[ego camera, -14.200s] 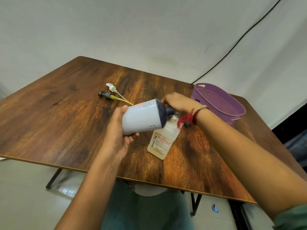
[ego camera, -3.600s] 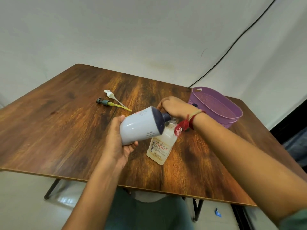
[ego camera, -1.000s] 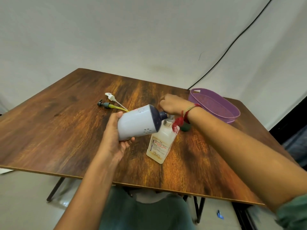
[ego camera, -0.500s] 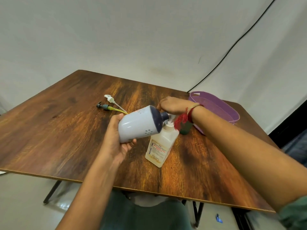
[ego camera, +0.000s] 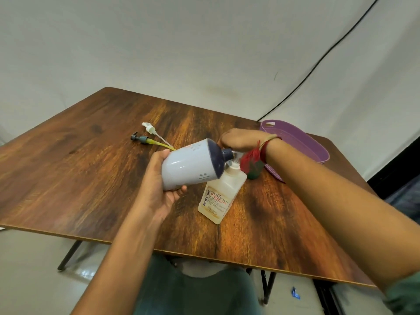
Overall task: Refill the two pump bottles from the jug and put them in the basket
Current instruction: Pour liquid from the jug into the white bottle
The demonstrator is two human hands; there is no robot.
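My left hand [ego camera: 159, 189] holds the pale lilac jug [ego camera: 188, 167] with the dark blue top. The jug is tilted on its side, spout to the right, over the mouth of the clear pump bottle [ego camera: 218, 196], which stands leaning on the table without its pump. My right hand [ego camera: 241, 139] is curled around that bottle's neck, hiding where spout and mouth meet. A dark green bottle [ego camera: 254, 172] stands just behind, mostly hidden by my wrist's red tassel. The purple basket [ego camera: 318, 153] sits at the far right.
Two removed pump heads lie on the wooden table [ego camera: 68, 167] behind the jug: a white one [ego camera: 148, 128] and a black one with a yellow tube [ego camera: 141, 139]. A black cable runs down the wall to the table's back edge.
The jug stays tilted over the clear bottle and both hands keep their grip. Only my viewpoint has shifted slightly.
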